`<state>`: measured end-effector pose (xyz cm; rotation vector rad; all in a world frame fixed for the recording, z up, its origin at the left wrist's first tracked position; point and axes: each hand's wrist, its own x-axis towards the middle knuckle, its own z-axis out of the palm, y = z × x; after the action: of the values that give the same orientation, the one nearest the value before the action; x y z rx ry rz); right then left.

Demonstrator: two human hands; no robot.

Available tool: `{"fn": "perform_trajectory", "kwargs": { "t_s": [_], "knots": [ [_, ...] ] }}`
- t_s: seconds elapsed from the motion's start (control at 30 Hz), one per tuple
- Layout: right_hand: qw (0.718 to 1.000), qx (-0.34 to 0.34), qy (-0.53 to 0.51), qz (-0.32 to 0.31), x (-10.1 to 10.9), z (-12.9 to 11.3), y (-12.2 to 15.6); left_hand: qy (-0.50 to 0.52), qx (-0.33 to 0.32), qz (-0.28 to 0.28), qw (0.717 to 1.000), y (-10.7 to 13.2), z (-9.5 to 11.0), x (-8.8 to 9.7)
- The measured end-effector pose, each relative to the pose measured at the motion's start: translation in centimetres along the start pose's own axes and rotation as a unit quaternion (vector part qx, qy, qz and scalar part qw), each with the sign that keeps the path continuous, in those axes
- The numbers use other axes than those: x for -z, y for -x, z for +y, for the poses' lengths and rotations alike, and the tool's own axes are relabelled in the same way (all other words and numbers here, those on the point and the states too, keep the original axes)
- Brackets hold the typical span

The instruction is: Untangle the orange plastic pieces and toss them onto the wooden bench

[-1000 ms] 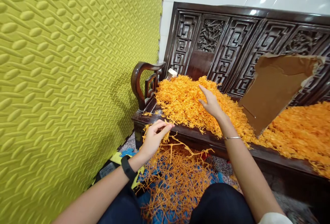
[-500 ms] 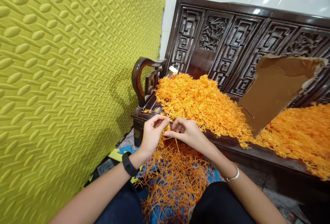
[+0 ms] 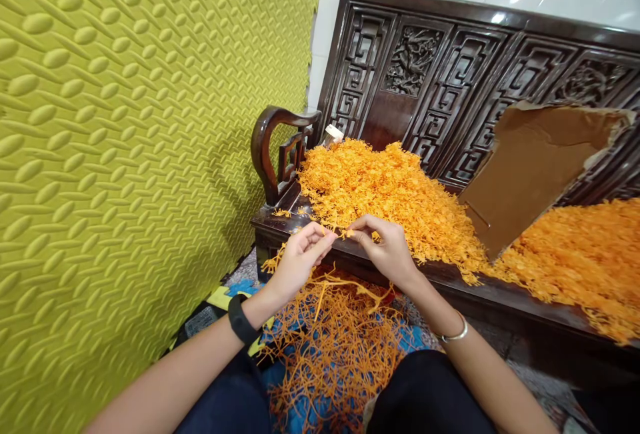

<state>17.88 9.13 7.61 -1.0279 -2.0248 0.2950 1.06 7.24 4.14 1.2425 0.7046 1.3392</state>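
In front of the bench, my left hand (image 3: 303, 255) is closed in a pinch on an orange branching plastic piece (image 3: 344, 233). The thumb and fingers of my right hand (image 3: 385, 245) grip the other end, so the piece spans the short gap between both hands. More orange bits poke out at the left of my left hand. Below hangs or lies a pale orange stem (image 3: 345, 282), above a tangle of thin orange plastic strands (image 3: 340, 347) between my knees. Exactly how the fingertips hold the piece is too small to tell.
A dark carved wooden bench (image 3: 395, 107) bears a large heap of small orange branching pieces (image 3: 380, 187). A brown cardboard sheet (image 3: 540, 161) leans there, with a second orange heap (image 3: 590, 261) to its right. A yellow textured foam mat (image 3: 150, 141) stands upright on the left.
My hands have moved slightly apart, the right one up and to the right, with the orange piece now stretched between them. A pale orange stem now shows across the tangle below.
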Motion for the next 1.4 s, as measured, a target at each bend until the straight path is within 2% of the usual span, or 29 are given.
{"fn": "perform_trajectory", "kwargs": {
  "t_s": [0.13, 0.23, 0.33, 0.37, 0.4, 0.47, 0.5, 0.53, 0.57, 0.63, 0.73, 0.83, 0.9, 0.97, 1.03, 1.2, 1.3, 1.4],
  "knots": [
    [0.996, 0.046, 0.064, 0.045, -0.2, 0.0, -0.2, -0.033, -0.033, 0.051, 0.998, 0.2, 0.0, -0.8],
    [0.992, 0.060, 0.086, 0.073, -0.3, -0.7, -0.9, -0.035, -0.051, 0.069, 0.996, 0.2, 0.4, -1.6],
    [0.985, 0.078, 0.109, 0.113, 1.8, -1.0, -1.7, -0.041, -0.064, 0.082, 0.994, 0.6, 1.0, -1.9],
    [0.976, 0.079, 0.119, 0.163, 3.1, -0.8, -1.9, -0.042, -0.066, 0.088, 0.993, 0.9, 1.0, -1.8],
    [0.960, 0.078, 0.120, 0.241, 4.7, -0.6, -2.1, -0.042, -0.067, 0.095, 0.992, 1.1, 1.0, -1.6],
    [0.898, 0.073, 0.087, 0.425, 8.0, 0.3, -2.2, -0.040, -0.064, 0.112, 0.991, 1.6, 0.8, -0.9],
    [0.869, 0.077, 0.050, 0.487, 9.4, 1.0, -2.4, -0.035, -0.061, 0.118, 0.991, 1.7, 0.6, -0.4],
    [0.851, 0.080, 0.023, 0.518, 10.5, 1.8, -2.6, -0.028, -0.057, 0.121, 0.991, 1.7, 0.4, 0.0],
    [0.847, 0.076, 0.009, 0.526, 11.0, 2.7, -3.1, -0.019, -0.053, 0.122, 0.991, 1.6, 0.2, 0.4],
    [0.879, 0.045, 0.030, 0.474, 10.8, 5.0, -4.5, -0.008, -0.046, 0.110, 0.993, 1.2, -0.1, 1.0],
    [0.935, -0.030, 0.064, 0.349, 8.8, 8.8, -7.2, -0.017, -0.052, 0.094, 0.994, 0.7, 0.0, 1.8],
    [0.958, -0.076, 0.046, 0.271, 7.0, 11.3, -8.3, -0.024, -0.061, 0.107, 0.992, 0.4, 0.3, 2.4],
    [0.964, -0.098, 0.026, 0.244, 6.2, 11.6, -7.8, -0.022, -0.059, 0.121, 0.991, 0.3, 0.5, 2.7],
    [0.970, -0.113, -0.004, 0.213, 5.5, 10.7, -6.5, -0.011, -0.058, 0.135, 0.989, 0.2, 0.6, 3.0],
    [0.979, -0.121, -0.042, 0.161, 4.3, 8.5, -4.9, 0.006, -0.057, 0.143, 0.988, 0.1, 0.6, 3.1],
    [0.979, -0.109, -0.159, -0.061, 0.9, 0.9, -1.9, 0.033, -0.062, 0.131, 0.989, 0.0, 0.8, 2.8],
    [0.982, -0.065, -0.104, -0.146, -0.9, -2.0, -1.1, 0.053, -0.064, 0.104, 0.991, 0.2, 0.8, 2.4],
    [0.982, -0.020, -0.059, -0.179, -2.1, -2.5, -0.8, 0.074, -0.066, 0.086, 0.991, 0.3, 0.8, 2.2]
  ]
}}
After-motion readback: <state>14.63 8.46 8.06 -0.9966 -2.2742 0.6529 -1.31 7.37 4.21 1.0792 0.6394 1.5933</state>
